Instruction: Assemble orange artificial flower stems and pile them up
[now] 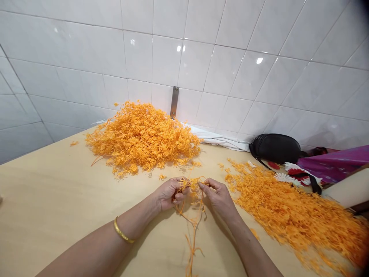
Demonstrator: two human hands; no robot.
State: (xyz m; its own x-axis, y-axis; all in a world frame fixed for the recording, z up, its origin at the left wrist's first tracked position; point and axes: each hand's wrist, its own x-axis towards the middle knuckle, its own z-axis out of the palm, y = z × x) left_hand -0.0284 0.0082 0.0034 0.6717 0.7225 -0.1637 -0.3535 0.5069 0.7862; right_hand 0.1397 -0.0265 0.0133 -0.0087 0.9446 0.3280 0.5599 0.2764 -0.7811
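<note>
1. L hand: fingers curled shut round the upper L part of an orange, thin-branched, plastic-looking flower stem; exact contact partly hidden by its tiny blooms.
2. R hand: thumb + index pinched the tips on the other side of the same top.
3. Stem's position: top betw. both hands, forked lower part hanging toward the wearer, over the pale, smooth, wood-toned bench.
4. Nearby: big fluffy heap of orange blooms beyond L hand; flatter, looser orange pile to the R; black, rounded pouch behind that pile, near the wall.
5. Technique (judgement): L grip best kept firm but low-pressure, as anchor; R best working w/ fingertips only, one twig at a time. Thin tips looked easy to snag or bend, so short, gentle moves, approx. in line w/ each twig, suited them better than hard tugs. Lower fork needed slack, clear of both wrists.
</note>
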